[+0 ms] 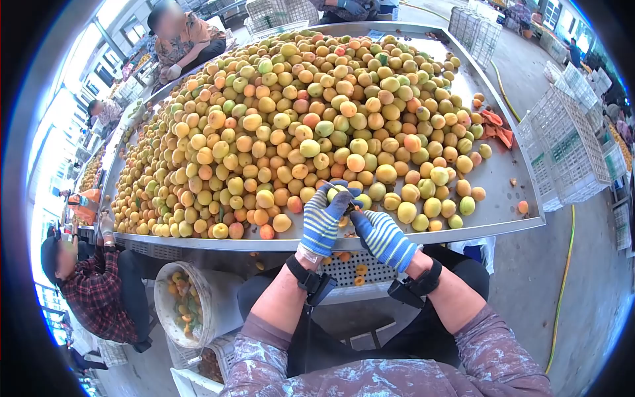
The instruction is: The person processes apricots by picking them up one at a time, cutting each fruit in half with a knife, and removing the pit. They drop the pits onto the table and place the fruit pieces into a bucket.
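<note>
Left hand: gloved, closed around one greenish fruit, by the tabletop's near edge. Right hand: gloved, curled around an apparent small tool, mostly hidden. Handling: fruit best kept steady, grip clear of tool. Beyond: fruit heap. Below: perforated crate.

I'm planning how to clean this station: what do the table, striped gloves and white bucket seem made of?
Table: probably metal, smooth, judging by its grey sheen.
Striped gloves: likely knitted fabric, matte, closely fitting; darker ends perhaps rubber-coated.
White bucket: apparently plastic, dull, with a thick pale rim.
</note>
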The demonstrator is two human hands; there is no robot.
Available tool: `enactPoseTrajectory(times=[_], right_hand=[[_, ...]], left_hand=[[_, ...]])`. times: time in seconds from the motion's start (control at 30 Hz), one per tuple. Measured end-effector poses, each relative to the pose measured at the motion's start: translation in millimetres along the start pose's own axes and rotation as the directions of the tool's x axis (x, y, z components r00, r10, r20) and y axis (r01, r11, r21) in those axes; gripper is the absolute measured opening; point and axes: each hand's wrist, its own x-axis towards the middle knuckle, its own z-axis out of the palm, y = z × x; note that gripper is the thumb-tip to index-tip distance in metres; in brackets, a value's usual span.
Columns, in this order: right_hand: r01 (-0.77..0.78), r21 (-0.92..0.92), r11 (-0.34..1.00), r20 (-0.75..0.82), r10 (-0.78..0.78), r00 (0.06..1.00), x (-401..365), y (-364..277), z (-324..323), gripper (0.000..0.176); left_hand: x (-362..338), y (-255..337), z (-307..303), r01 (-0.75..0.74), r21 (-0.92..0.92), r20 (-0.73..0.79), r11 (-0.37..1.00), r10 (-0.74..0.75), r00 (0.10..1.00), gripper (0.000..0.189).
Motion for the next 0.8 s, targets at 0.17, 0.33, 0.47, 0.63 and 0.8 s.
enactPoseTrajectory(times=[0.17,0.33,0.47,0.63,0.8], right_hand=[[-0.325,0.27,0.906,0.199,0.278,0.94,-6.6,-13.5,-8.6,0.045],[0.035,0.036,0.999,-0.038,-0.034,0.999,-4.2,-0.4,-12.2,0.037],[0.082,-0.296,0.952,-0.046,-0.1,0.994,-4.0,-3.4,-18.8,0.041],[-0.079,0.152,0.985,0.113,0.062,0.992,-4.8,-13.6,-21.8,0.048],[-0.45,0.555,0.7,0.372,0.275,0.887,-13.1,-33.6,-21.2,0.049]], left_hand=[[3.1,-4.7,-0.9,0.004,-0.034,0.05,0.999,-0.002,0.999,0.04],[5.3,0.4,4.8,-0.142,0.113,0.067,0.983,0.135,0.989,0.08],[2.4,14.0,7.0,-0.224,0.37,0.078,0.902,0.211,0.974,0.097],[0.5,17.0,10.1,-0.177,0.331,0.046,0.927,0.172,0.984,0.093],[4.3,8.0,3.8,-0.203,0.273,0.046,0.94,0.198,0.979,0.084]])
